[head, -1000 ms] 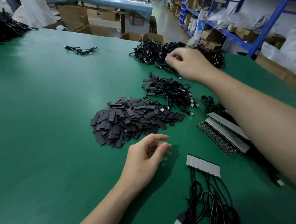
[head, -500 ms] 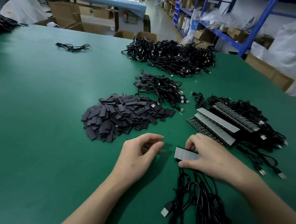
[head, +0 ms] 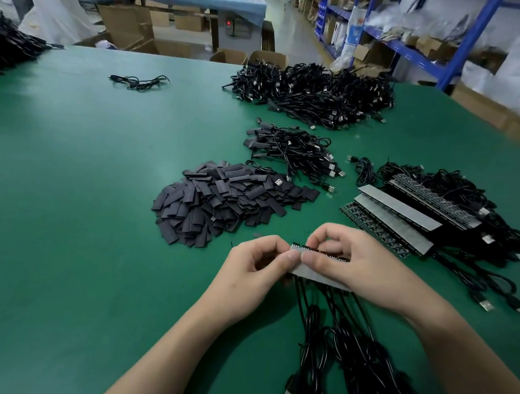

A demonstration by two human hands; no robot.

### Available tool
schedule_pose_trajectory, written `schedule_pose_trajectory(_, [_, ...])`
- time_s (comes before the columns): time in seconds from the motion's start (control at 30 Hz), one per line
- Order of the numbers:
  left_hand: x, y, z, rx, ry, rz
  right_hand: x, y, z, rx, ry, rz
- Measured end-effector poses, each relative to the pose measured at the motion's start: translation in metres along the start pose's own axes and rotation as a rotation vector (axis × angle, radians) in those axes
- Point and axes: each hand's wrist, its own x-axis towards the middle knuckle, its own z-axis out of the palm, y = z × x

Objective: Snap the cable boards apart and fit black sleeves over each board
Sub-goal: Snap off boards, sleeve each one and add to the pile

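Both hands are holding one strip of cable boards just above the green surface, near the middle of the scene. The left hand is pinching the strip's left end between thumb and curled fingers. The right hand is pinching it just beside, the two thumbs close together. The strip's black cables are trailing toward the near edge. The pile of black sleeves is lying just beyond the hands to the left, and more board strips are sitting to the right.
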Motion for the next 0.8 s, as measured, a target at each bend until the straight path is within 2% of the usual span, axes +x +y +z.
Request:
schedule_pose_trajectory(0.13, [0.000, 0.001, 0.002, 0.016, -0.008, -0.006, 0.000, 0.011, 0.005, 0.061, -0.019, -0.025])
schedule_pose_trajectory(0.37, [0.000, 0.000, 0.007, 0.216, 0.058, 0.040, -0.002, 0.020, 0.016, 0.288, -0.044, -0.019])
schedule_pose_trajectory(0.47, [0.000, 0.000, 0.007, 0.173, 0.039, 0.009, -0.003, 0.021, 0.020, 0.321, -0.031, -0.025])
schedule_pose_trajectory(0.63, [-0.003, 0.005, 0.011, -0.016, -0.067, -0.036, -0.007, 0.019, 0.020, 0.514, -0.075, -0.041])
schedule_pose_trajectory(0.8, [-0.005, 0.004, 0.013, -0.084, -0.081, -0.042, -0.008, 0.019, 0.019, 0.551, -0.100, -0.046])
